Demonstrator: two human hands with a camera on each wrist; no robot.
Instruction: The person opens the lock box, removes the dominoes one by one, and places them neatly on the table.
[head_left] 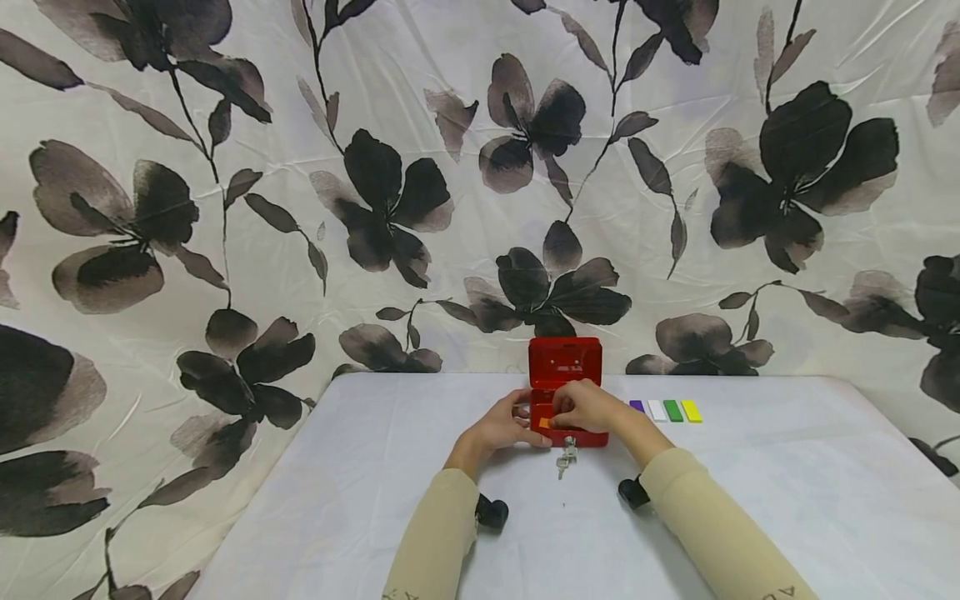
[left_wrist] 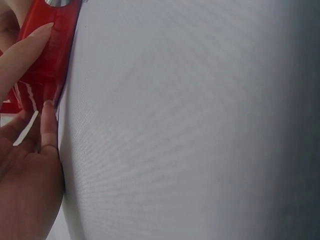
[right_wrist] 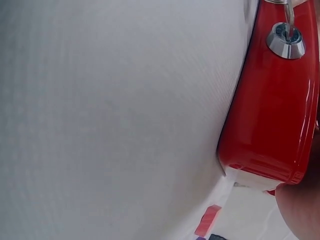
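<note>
A red metal cash box (head_left: 588,437) stands on the white table with its lid (head_left: 565,358) raised. My left hand (head_left: 498,421) grips its near left corner, thumb on the front and fingers along the side, as the left wrist view also shows. My right hand (head_left: 588,406) reaches over the box with bent fingers down inside it. Whether those fingertips pinch anything is hidden. Beside them an orange piece (head_left: 544,423) shows inside the box. A key sits in the front lock (right_wrist: 286,40), and more keys (head_left: 562,465) hang below it.
Right of the box lie a purple block (head_left: 637,406), a white block (head_left: 657,410), a green block (head_left: 672,411) and a yellow block (head_left: 692,411) in a row. The right wrist view adds a red block (right_wrist: 207,220). A flowered cloth (head_left: 390,208) hangs behind the table (head_left: 360,467).
</note>
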